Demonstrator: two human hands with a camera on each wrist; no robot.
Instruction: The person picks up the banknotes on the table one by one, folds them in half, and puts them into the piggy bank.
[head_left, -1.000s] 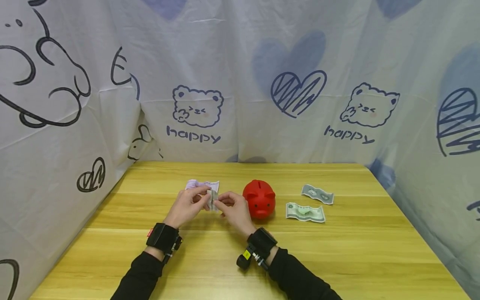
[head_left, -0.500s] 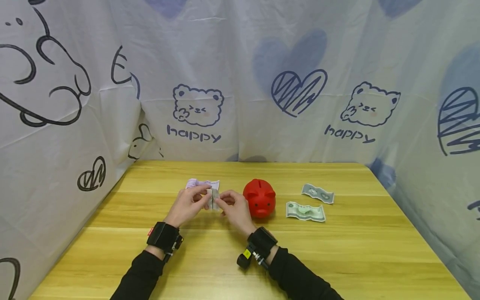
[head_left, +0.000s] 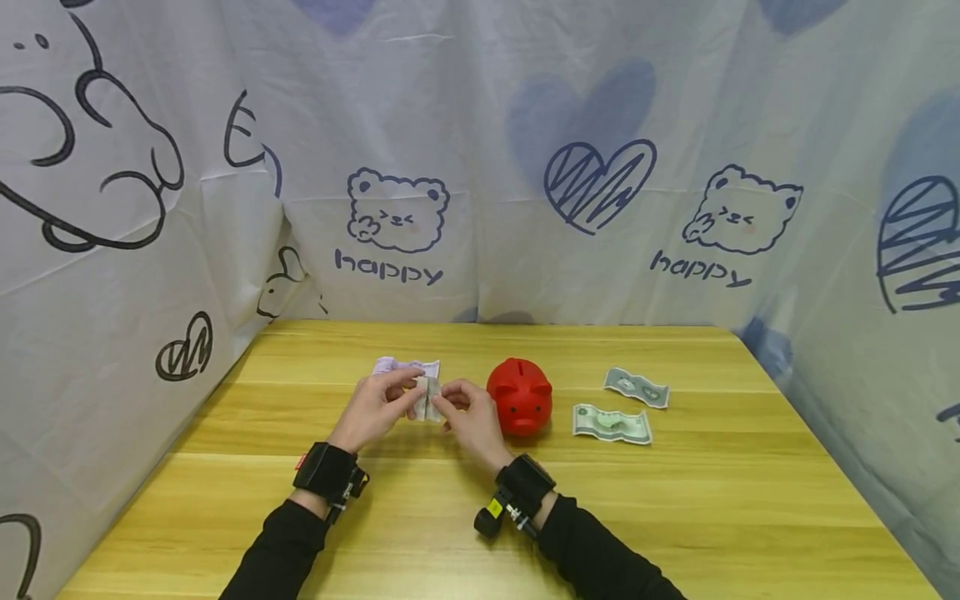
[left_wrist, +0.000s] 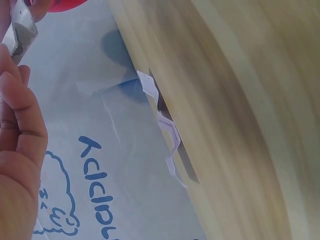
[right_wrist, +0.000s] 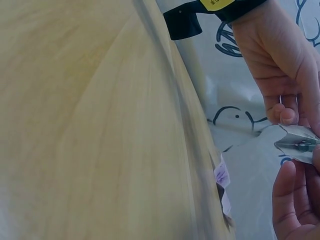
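Between my two hands a grey-green banknote [head_left: 427, 400] is held up, creased down its middle. My left hand [head_left: 380, 407] pinches its left side with thumb and fingers. The right hand [head_left: 472, 419] pinches the right side. In the right wrist view the banknote [right_wrist: 297, 142] shows a folded, crumpled shape, and the left wrist view catches only a corner of the banknote [left_wrist: 22, 37]. Behind the hands a wavy purple banknote [head_left: 408, 366] lies on the table, partly covered by them. Close to the right hand stands a red piggy bank [head_left: 519, 398], with a slot on top.
Right of the piggy bank lie a green banknote [head_left: 611, 424] and, farther back, a grey banknote [head_left: 636, 388], both wavy. The wooden table [head_left: 675, 508] is bounded by a hanging white cloth [head_left: 495, 250] with drawings at the back and sides.
Both hands stay nearly in place, still holding the banknote. The fold in it looks slightly wider apart than a second ago. The other things have not moved.
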